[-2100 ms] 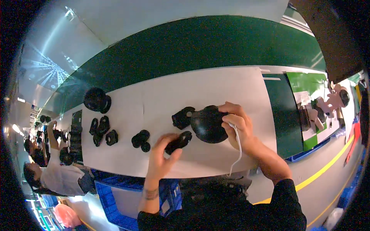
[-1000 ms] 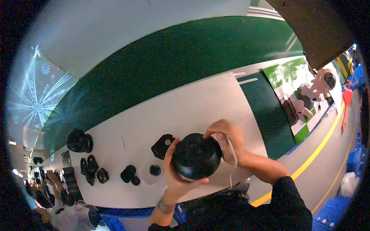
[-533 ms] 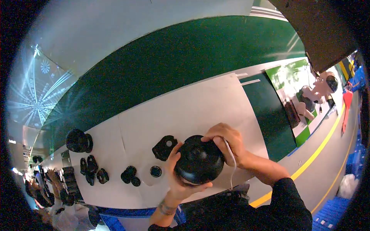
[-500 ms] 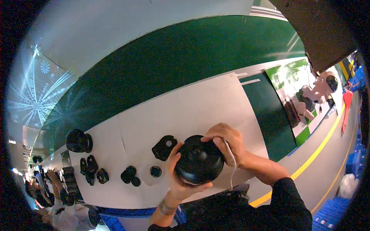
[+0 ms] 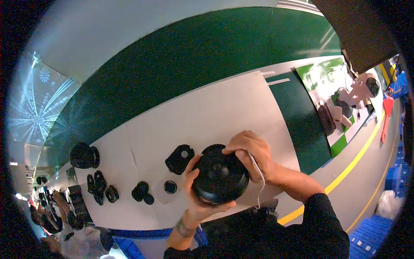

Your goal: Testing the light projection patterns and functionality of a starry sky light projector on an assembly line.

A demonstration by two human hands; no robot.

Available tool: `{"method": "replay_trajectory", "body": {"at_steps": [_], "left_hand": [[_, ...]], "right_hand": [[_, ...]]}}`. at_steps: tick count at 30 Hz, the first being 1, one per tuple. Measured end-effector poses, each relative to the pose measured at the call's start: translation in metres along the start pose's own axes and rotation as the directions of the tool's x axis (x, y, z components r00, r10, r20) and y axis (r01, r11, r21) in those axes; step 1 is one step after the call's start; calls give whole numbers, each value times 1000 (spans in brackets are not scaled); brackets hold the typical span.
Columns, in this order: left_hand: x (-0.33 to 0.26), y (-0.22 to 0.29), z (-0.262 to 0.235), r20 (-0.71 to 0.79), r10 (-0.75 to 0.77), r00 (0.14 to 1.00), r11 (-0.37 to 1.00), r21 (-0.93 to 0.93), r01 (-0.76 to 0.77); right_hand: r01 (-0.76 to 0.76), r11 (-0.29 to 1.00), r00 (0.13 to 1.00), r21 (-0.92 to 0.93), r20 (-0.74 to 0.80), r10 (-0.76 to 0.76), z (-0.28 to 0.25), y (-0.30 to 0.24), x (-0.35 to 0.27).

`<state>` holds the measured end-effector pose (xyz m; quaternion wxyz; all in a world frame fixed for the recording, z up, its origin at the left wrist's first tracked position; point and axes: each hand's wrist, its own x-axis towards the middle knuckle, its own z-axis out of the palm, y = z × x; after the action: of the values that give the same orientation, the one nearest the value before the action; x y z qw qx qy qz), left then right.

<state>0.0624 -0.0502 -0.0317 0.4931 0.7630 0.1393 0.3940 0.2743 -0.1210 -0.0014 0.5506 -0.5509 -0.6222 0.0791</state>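
Observation:
Between my hands is a round, glossy black dome-shaped part (image 5: pixel 221 176), held above the near edge of the pale work surface. My left hand (image 5: pixel 199 203) is closed around its left and lower side, thumb along the rim. At the upper right edge my right hand (image 5: pixel 252 153) grips it with bent fingers. A thin white cable (image 5: pixel 261 185) hangs beside the right hand; where its upper end goes is hidden. Just left of the dome lies a flat black part (image 5: pixel 180 159) with a pale round spot, and below that a small black ring (image 5: pixel 170 187).
Farther left lie a cluster of small black round parts (image 5: pixel 142 193), several black pieces (image 5: pixel 98 186) and a larger black housing (image 5: pixel 84 155). A pale jointed device (image 5: pixel 358 95) sits at the far right. Beyond the table runs a yellow floor line (image 5: pixel 353 164). Other people work at the far left.
The view has shifted slightly, so the table things appear a little lower left or higher. Both hands keep their hold on the black dome with almost the same grip.

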Motion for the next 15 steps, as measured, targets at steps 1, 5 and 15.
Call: {"method": "replay_trajectory", "body": {"at_steps": [1, 5, 15], "left_hand": [[0, 0, 0, 1, 2, 1000, 1000, -14, -2], [0, 0, 1, -2, 4, 1000, 1000, -16, -4], [0, -2, 0, -11, -6, 1000, 1000, -19, 6]], "right_hand": [[-2, 1000, 1000, -1, 4, 2, 0, 0, 0], [10, 1000, 1000, -7, -7, -10, 1, -1, 0], [10, 1000, 1000, -16, 4, -10, 1, 0, 0]]}}
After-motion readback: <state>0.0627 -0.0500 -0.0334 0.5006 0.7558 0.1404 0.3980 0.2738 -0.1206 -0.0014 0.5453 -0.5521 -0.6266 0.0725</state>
